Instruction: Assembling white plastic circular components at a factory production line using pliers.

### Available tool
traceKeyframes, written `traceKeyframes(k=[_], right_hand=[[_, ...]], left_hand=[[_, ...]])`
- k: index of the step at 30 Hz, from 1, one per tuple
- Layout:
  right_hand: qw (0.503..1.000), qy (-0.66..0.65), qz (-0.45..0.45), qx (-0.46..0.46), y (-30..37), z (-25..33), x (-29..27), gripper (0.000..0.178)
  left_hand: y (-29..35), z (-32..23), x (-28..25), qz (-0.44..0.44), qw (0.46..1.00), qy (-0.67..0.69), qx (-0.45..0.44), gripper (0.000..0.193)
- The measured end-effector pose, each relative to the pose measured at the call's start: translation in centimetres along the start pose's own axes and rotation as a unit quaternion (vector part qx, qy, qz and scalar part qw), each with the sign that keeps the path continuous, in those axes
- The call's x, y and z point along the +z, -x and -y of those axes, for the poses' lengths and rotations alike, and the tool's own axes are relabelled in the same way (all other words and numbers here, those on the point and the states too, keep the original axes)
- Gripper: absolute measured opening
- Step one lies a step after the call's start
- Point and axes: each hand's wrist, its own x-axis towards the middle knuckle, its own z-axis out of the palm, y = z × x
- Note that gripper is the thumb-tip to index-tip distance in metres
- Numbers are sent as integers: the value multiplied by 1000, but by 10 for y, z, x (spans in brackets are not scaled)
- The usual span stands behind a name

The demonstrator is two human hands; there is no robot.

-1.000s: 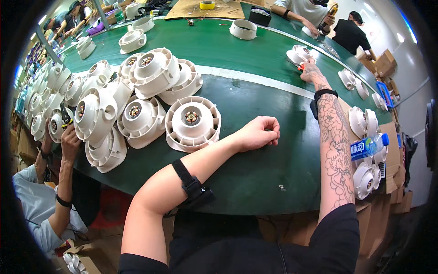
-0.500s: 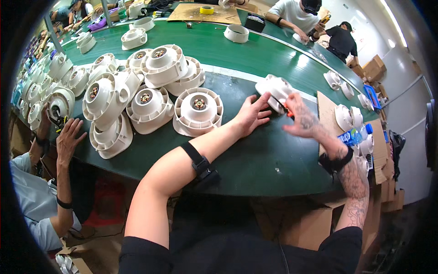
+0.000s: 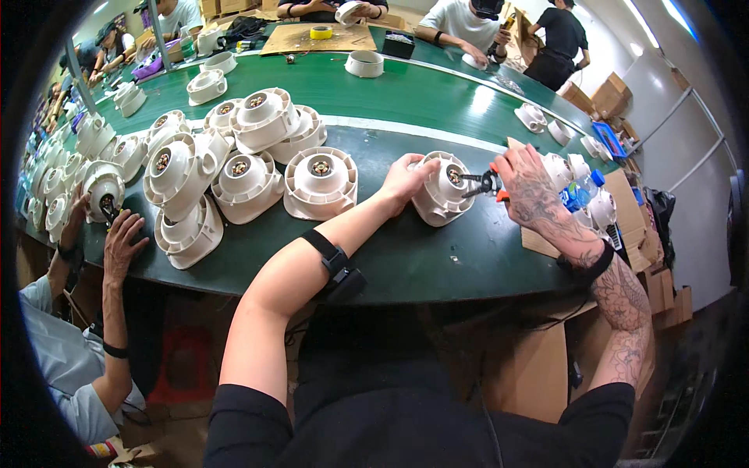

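A round white plastic housing (image 3: 437, 204) with a coppery metal core in its hub rests on the dark green table, tilted toward my right. My left hand (image 3: 407, 181) grips its left rim, thumb over the top edge. In my right hand (image 3: 532, 186) is a pair of pliers (image 3: 484, 183) with black jaws and orange handles. Their jaws point left, tips at the housing's hub; whether they touch the core I cannot tell. Left of my left hand stands a similar housing (image 3: 321, 187), its core facing up.
Several more housings (image 3: 178, 175) are piled at the left, where another person's hands (image 3: 121, 242) work with a tool. A green conveyor belt (image 3: 312, 82) runs behind. At the right, a bottle with a blue cap (image 3: 581, 191) lies among housings on cardboard (image 3: 624, 203).
The housing has turned so its hub and core show, and it sits lower and more to the left. My left hand has closed on its rim; the pliers now point at its hub.
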Motion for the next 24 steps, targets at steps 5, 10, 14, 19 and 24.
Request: traceKeyframes(k=[5, 10, 14, 19, 24], right_hand=[[983, 148, -95, -51, -14, 0, 7, 38], [957, 233, -136, -103, -22, 6, 11, 30], [948, 266, -129, -116, -24, 8, 9, 28], [925, 309, -162, -151, -27, 14, 7, 28], [914, 341, -161, -150, -26, 16, 9, 27]], left_hand=[[4, -4, 7, 14, 997, -80, 20, 59], [1, 2, 1, 4, 998, -62, 18, 51], [-3, 1, -2, 44, 999, -25, -4, 42], [-4, -1, -5, 56, 998, -16, -36, 39], [-2, -3, -4, 61, 997, -27, -34, 37]])
